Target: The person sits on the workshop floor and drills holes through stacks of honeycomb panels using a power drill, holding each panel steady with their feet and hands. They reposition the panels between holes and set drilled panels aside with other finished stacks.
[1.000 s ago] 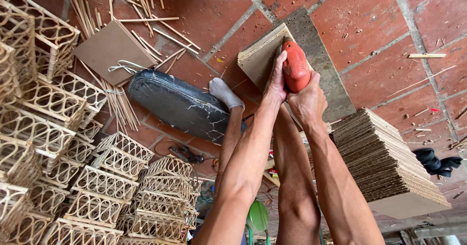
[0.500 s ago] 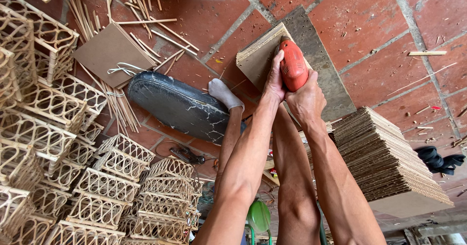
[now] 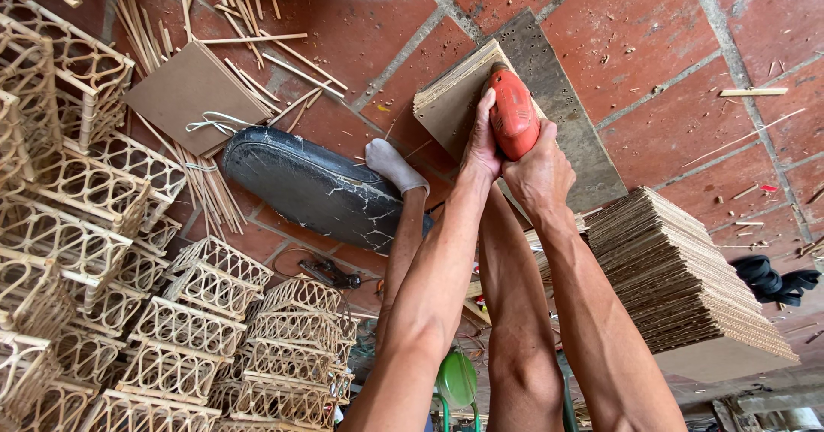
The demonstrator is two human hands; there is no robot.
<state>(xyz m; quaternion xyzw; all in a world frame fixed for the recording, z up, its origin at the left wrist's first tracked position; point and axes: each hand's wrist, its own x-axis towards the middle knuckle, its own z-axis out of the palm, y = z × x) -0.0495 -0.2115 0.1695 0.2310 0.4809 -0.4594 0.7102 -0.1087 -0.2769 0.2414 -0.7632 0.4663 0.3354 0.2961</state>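
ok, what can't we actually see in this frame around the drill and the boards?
Head view only:
- Drill tip: hidden behind its red body and both hands, so its contact with the board stack cannot be seen.
- Left hand and right hand palms: turned away, grip detail hidden.
- Board stack's far side: covered by the hands and drill.
- Green object: partly behind the arms.
- Woven baskets: cut off by the left and bottom edges.

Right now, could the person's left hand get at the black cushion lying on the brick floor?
Probably yes. The left hand sits against the orange drill, and the black cushion lies close on that same side. Only the socked foot is between them; nothing covers the cushion.
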